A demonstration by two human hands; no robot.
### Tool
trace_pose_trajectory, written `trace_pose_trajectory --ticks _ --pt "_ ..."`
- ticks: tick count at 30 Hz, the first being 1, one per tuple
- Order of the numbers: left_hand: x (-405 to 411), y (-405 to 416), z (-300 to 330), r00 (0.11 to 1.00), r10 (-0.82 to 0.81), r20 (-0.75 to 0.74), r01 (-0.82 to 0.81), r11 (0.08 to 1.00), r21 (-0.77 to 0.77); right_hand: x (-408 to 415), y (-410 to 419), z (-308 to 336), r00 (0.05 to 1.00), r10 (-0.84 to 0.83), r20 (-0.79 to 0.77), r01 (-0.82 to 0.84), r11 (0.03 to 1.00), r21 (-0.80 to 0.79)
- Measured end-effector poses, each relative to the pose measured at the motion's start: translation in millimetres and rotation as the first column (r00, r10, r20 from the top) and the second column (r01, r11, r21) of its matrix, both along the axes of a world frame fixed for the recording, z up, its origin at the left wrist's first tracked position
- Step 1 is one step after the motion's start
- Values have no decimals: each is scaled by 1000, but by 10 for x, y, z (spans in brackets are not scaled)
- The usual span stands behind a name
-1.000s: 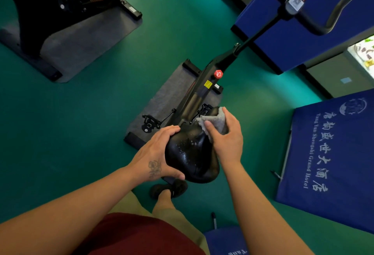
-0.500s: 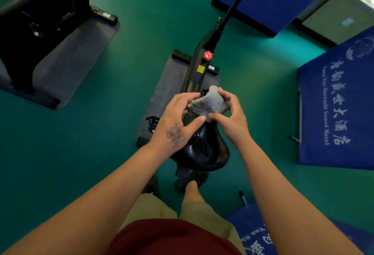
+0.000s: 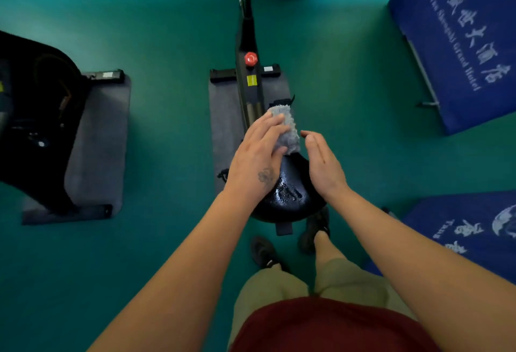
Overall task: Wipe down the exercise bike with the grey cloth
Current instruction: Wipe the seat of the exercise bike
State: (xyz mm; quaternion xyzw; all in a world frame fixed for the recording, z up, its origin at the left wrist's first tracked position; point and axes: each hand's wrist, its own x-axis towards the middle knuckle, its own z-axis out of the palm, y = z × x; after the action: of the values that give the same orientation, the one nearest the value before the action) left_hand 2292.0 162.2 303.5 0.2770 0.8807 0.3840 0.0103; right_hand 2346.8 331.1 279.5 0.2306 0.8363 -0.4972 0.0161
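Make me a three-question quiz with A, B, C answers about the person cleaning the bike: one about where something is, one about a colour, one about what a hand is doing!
1. Where is the fluffy grey cloth?
A. On the green floor
B. At the front end of the shiny black bike saddle
C. On the blue banner

2. What colour is the round knob on the bike frame?
A. Red
B. Yellow
C. White

3. What is the right hand doing?
A. Gripping the cloth
B. Turning the knob
C. Held open beside the cloth, holding nothing

Answers: 1 B, the cloth sits at the saddle's nose under the left hand. 2 A, the knob is plainly red. 3 C, its fingers are straight and empty.
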Motion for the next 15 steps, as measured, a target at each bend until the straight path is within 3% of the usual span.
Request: trace_pose_trajectory --ticks 5,15 --pt "198 -102 -5 995 78 58 -80 997 24 13 -57 -49 998 -28 -54 35 990 139" --pt "102 -90 80 809 258 529 -304 953 -1 13 -28 -103 999 -49 -19 51 987 152"
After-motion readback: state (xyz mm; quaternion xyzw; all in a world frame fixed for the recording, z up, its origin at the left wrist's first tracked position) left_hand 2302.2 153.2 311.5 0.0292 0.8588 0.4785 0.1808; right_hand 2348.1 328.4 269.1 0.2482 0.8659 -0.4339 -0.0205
